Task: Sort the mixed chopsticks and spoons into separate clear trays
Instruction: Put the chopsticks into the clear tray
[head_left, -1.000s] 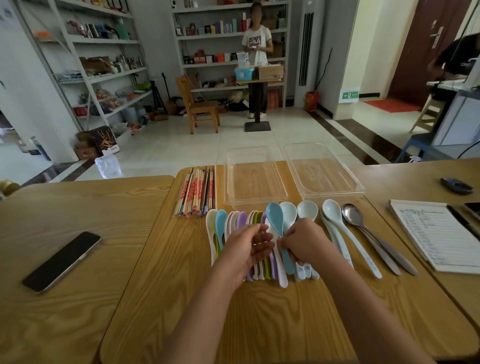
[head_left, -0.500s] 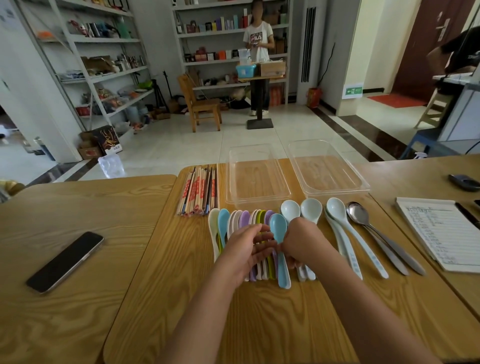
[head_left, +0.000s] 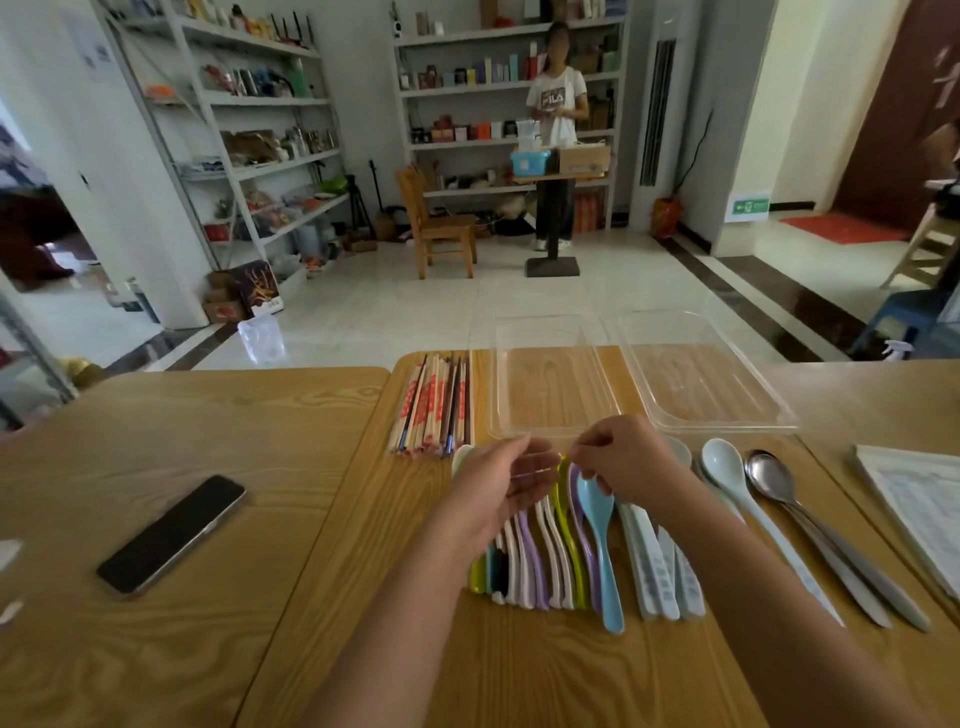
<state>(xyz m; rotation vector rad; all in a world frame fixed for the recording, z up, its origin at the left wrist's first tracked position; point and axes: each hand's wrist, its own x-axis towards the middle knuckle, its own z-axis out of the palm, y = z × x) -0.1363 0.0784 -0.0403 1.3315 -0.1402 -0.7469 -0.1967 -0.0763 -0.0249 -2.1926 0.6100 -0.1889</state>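
A row of coloured plastic spoons (head_left: 540, 556) lies side by side on the wooden table (head_left: 519, 670). My left hand (head_left: 498, 483) hovers over their bowls with its fingers loosely spread, holding nothing. My right hand (head_left: 631, 462) has curled fingers pinching the bowl rim of a light blue spoon (head_left: 602, 551) that lies in the row. A bundle of chopsticks (head_left: 434, 405) lies at the upper left. Behind the hands stand two empty clear trays, the left tray (head_left: 550, 389) and the right tray (head_left: 701, 387).
Pale ceramic spoons (head_left: 727, 467) and metal spoons (head_left: 774, 480) lie to the right of the row. A black phone (head_left: 171, 535) rests on the left table, and a paper notebook (head_left: 922, 506) lies at the far right. A person stands by the far shelves.
The light blue spoon, raised above the row a second ago, now lies flat among the others. Both hands have shifted up toward the bowl ends, and my left hand has opened wider.
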